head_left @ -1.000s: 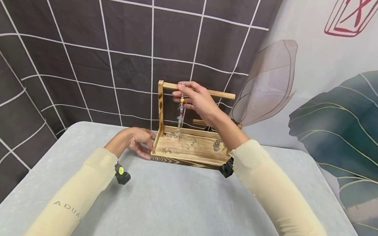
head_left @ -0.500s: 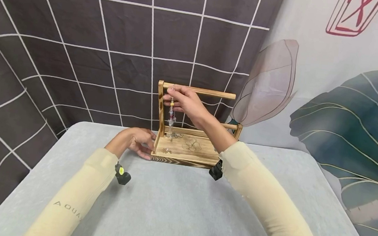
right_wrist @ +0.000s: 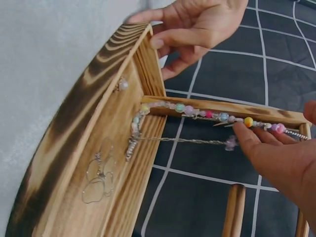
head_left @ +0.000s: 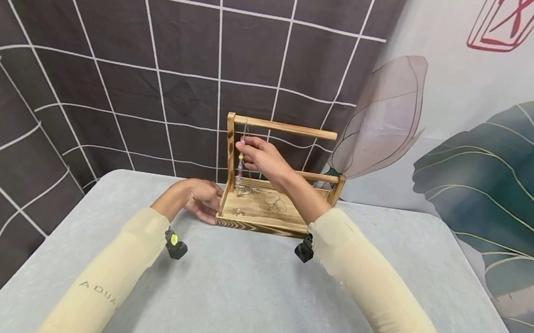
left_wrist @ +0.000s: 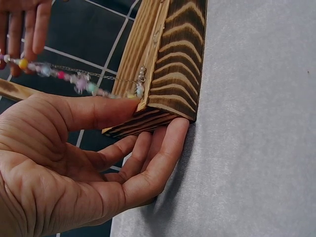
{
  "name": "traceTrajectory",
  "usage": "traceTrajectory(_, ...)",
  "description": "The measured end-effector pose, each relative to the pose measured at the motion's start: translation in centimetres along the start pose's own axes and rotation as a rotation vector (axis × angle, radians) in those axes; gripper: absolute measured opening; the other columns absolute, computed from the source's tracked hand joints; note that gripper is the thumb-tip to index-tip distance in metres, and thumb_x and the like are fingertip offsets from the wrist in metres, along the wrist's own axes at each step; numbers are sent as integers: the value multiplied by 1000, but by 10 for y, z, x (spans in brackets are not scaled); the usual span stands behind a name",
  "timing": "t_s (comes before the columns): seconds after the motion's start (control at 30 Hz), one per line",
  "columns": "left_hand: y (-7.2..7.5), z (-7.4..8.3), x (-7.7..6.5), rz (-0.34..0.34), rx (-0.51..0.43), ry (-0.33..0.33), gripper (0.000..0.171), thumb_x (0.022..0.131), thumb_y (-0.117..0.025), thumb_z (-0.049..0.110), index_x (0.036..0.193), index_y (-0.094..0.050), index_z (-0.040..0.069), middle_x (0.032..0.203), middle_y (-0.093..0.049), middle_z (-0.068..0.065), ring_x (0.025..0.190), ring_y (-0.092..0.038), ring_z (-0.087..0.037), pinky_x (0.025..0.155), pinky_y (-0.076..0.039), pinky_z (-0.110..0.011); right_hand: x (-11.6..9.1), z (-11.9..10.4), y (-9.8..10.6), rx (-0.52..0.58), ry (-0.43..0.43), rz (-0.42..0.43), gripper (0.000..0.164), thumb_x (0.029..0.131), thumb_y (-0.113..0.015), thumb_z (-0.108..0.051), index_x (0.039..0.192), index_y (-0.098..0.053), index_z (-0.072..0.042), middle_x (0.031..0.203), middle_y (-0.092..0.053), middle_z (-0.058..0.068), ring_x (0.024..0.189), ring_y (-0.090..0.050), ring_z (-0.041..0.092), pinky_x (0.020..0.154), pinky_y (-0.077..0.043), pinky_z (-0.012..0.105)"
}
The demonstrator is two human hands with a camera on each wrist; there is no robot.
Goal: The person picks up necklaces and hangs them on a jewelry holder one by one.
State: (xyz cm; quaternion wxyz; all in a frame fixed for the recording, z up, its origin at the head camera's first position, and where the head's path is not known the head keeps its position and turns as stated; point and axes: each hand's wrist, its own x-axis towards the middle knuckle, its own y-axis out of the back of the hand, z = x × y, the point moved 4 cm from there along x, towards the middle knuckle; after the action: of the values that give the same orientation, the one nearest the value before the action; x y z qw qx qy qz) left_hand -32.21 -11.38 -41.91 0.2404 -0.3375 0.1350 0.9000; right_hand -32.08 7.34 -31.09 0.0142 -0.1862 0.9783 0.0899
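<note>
My left hand [head_left: 201, 198] grips the left end of a wooden jewelry stand [head_left: 260, 227], thumb over the end wall and fingers against its outside, as the left wrist view shows. A beaded necklace [right_wrist: 209, 114] with pastel, yellow and pink beads and a silver chain hangs from the stand's upper rod [head_left: 295, 129], near the left post. Its lower end lies in the tray. My right hand [head_left: 267, 161] is beside the strand, fingers extended and touching the beads. In the left wrist view, the right hand's fingers [left_wrist: 38, 29] look straight.
Thin wire hoops [right_wrist: 98, 173] and a small bright piece of jewelry [right_wrist: 122, 84] lie in the tray. A lower rod [head_left: 321, 177] spans the stand's right side. The stand sits on a grey-covered table [head_left: 234, 293] before a dark grid-patterned curtain [head_left: 183, 33].
My right hand carried the necklace left along the upper rod, then moved down below it. The strand now hangs from the rod. The left hand stays on the tray's end.
</note>
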Motion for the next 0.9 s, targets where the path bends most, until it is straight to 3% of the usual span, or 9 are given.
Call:
traceTrajectory(0.43, -1, 0, -1, 1, -11, 6, 61, 102, -55, -15, 158, -40, 2, 124, -57, -19, 109, -63, -29, 86, -75, -38, -6, 23, -5, -60, -32, -37, 73, 118, -58, -31, 177, -27, -3, 185, -33, 17, 169, -41, 34, 141, -41, 51)
traceTrajectory(0.7, 1, 0, -2, -2, -12, -1, 55, 101, -55, -16, 150, -43, 3, 127, -56, -19, 112, -63, -30, 88, -75, -38, -18, 42, -3, -255, -24, -121, 78, 119, -55, -37, 178, -21, 2, 186, -27, 20, 173, -30, 36, 145, -33, 50)
traceTrajectory(0.9, 0, -1, -3, 1, -19, 0, 59, 100, -55, -16, 154, -40, 4, 132, -54, -19, 115, -61, -31, 86, -75, -37, -26, 60, 3, -309, -32, -150, 75, 119, -53, -36, 177, -23, 1, 186, -28, 20, 172, -32, 39, 145, -33, 53)
